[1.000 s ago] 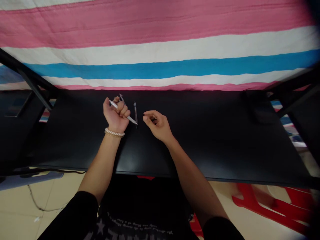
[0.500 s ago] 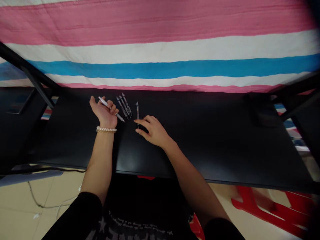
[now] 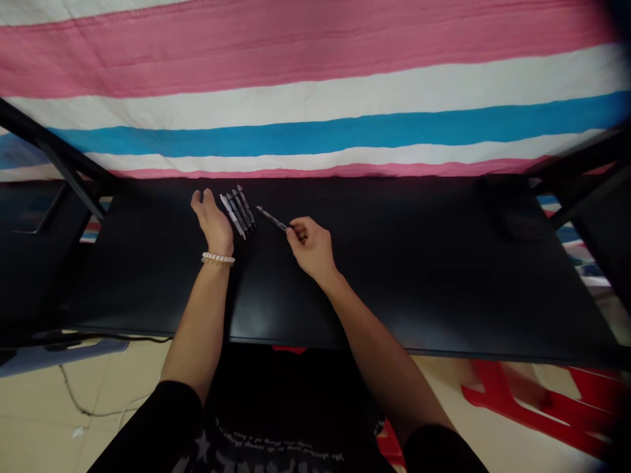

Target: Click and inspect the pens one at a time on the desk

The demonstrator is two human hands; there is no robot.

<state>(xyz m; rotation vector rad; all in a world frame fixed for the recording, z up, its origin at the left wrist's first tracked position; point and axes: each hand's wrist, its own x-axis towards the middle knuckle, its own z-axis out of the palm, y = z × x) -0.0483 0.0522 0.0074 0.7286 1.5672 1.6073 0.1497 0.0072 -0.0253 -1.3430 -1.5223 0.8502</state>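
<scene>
My left hand rests on edge at the left of a row of pens, its thumb and a finger apart and nothing held. Right beside it, a white pen lies slanted on the black table. Several dark clear-barrelled pens lie close along its right side, roughly parallel. My right hand is closed around one end of another dark pen, whose other end points up and left toward the row.
The black table ends at a striped cloth behind it. Dark metal frame bars stand at both sides. A dark flat object lies at the far right. Red stools are below the front edge.
My left hand has let go of the white pen, which now lies beside the dark pens. My right hand has closed on the separate dark pen, turned it and moved slightly right.
</scene>
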